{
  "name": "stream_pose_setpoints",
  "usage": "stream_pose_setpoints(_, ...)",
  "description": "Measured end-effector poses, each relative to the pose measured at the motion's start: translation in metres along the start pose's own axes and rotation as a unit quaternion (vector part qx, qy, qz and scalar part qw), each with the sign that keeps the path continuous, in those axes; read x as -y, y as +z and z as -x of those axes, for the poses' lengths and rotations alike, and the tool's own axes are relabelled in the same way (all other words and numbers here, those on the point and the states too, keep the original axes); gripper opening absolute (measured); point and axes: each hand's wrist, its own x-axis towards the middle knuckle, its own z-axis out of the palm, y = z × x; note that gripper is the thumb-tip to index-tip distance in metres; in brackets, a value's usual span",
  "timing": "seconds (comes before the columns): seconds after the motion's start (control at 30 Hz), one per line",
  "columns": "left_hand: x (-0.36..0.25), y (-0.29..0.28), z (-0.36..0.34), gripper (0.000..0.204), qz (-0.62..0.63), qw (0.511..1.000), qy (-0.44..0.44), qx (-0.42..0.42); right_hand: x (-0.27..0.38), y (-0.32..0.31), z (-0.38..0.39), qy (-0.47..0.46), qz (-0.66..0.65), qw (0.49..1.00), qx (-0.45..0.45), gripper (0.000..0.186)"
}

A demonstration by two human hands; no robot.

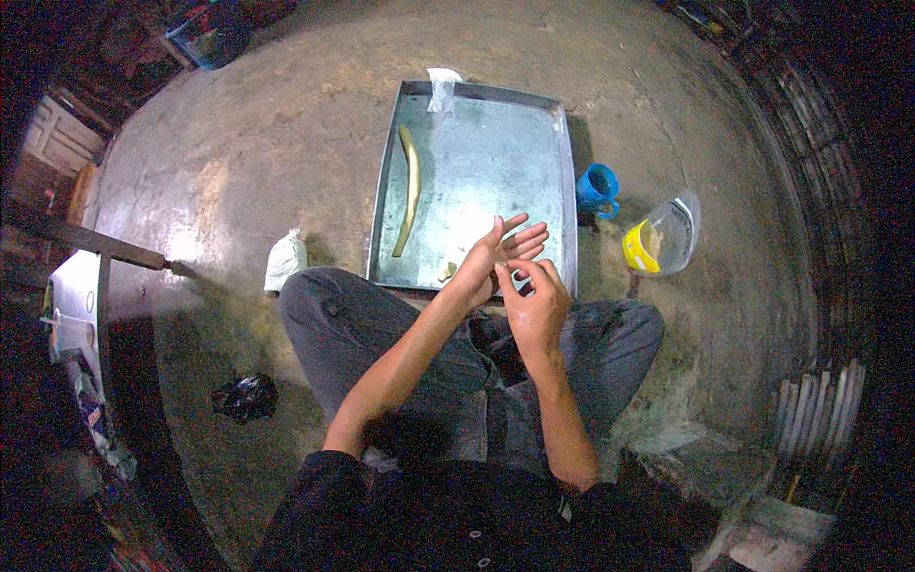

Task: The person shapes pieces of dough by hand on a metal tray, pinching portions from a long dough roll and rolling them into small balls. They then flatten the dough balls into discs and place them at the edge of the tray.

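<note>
My left hand (498,255) is held palm up with its fingers spread, over the near right part of a shallow metal tray (486,143). Close against its palm and wrist, my right hand (536,303) has thumb and forefinger pinched together. Whatever lies in that pinch is too small to make out. A long, slim, curved pale-yellow piece (411,191), perhaps rolled dough, lies along the tray's left side. Near the tray's front edge, beside my left wrist, sits a small pale lump (447,272), partly covered by the hand.
A white plastic bag (443,91) hangs over the tray's far rim. Right of the tray stand a blue mug (598,189) and a clear-and-yellow bag (658,238). To the left are a white bag (286,260) and a black plastic bag (245,398). My crossed legs border the near side.
</note>
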Motion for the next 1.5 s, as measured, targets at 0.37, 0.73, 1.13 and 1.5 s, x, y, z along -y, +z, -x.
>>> stream_pose_setpoints(0.37,0.001,0.003,0.001,0.074,-0.025,1.0,-0.015,-0.003,-0.001,0.003,-0.01,-0.041,0.013,0.999,0.0,0.012)
stream_pose_setpoints(0.73,0.0,0.003,0.003,0.074,-0.007,1.0,-0.026,0.004,-0.023,-0.017,-0.027,-0.05,-0.102,0.985,0.133,0.017)
stream_pose_setpoints(1.13,-0.003,0.005,0.007,0.071,-0.059,0.996,-0.065,0.016,-0.027,-0.037,-0.056,-0.11,-0.072,0.947,0.294,0.016)
stream_pose_setpoints(1.5,0.0,0.007,0.007,0.068,-0.078,0.995,-0.054,-0.005,-0.034,-0.033,-0.057,-0.107,-0.084,0.95,0.281,0.014)
